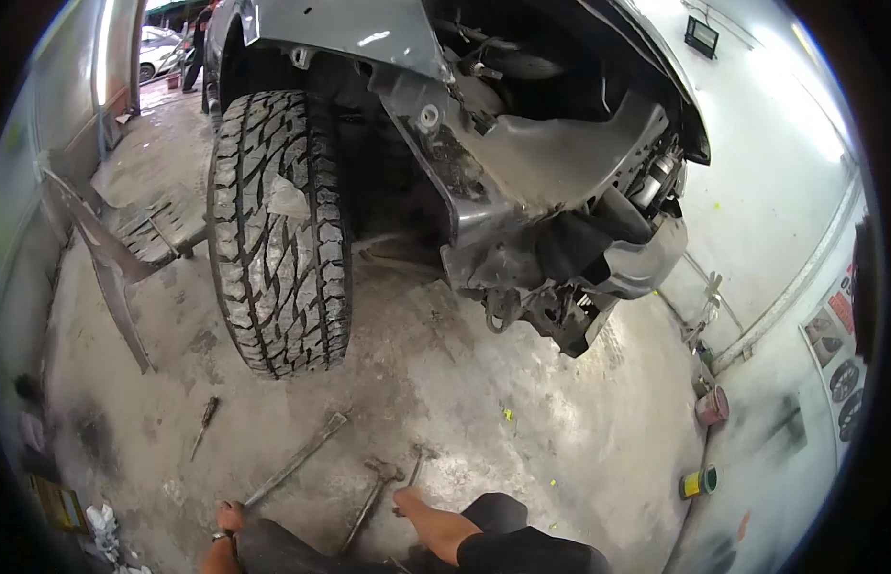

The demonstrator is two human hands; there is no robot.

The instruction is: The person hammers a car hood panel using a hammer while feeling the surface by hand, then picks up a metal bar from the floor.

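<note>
My left hand is low at the left, its fingers closed around the near end of a long metal bar. The bar slants up and right over the concrete floor. My right hand is closed on the handle of a small hammer, whose head points away from me. Between my hands lies a larger hammer, its head towards the car. A screwdriver with a dark handle rests on the floor beyond my left hand.
Ahead stands a car with a wide treaded tire and an exposed front corner. A plastic chair is at the left. Two cans, one reddish and one green and yellow, are by the right wall. A person stands far back.
</note>
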